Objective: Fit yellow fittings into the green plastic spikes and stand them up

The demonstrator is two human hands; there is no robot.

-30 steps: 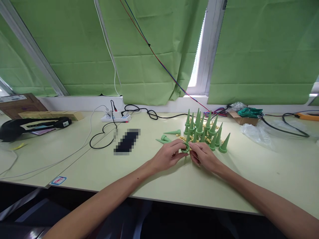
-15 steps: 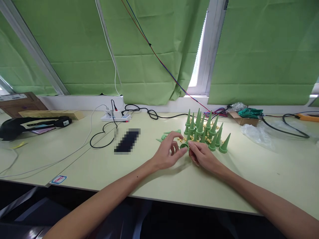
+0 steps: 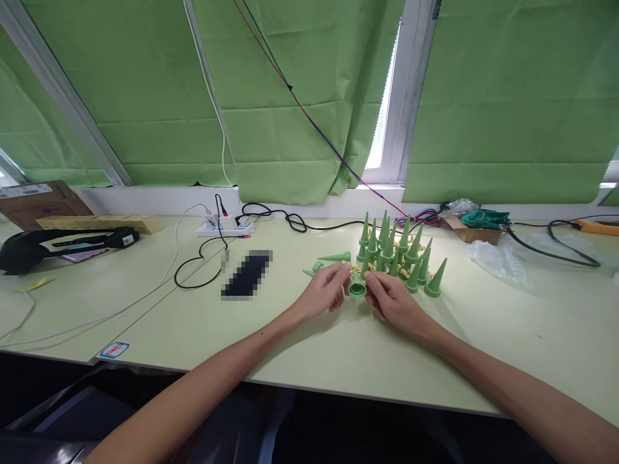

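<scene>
A green cone piece is between my hands, its round hollow end turned toward me. My right hand pinches it at its right side. My left hand is at its left side with fingers pressed together; what they grip is too small to make out. Behind my hands stand several upright green cones in a cluster, with small yellow pieces among and beside them. More green parts lie on the table left of the cluster.
A dark pixelated object lies left of my hands. Behind it are a white power strip and looped black cables. At the right are an open cardboard box and clear plastic bags. A black device lies far left.
My left hand has closed its spread fingers and drawn back slightly left. The cone's hollow end now shows more fully. My right hand has stayed nearly still.
</scene>
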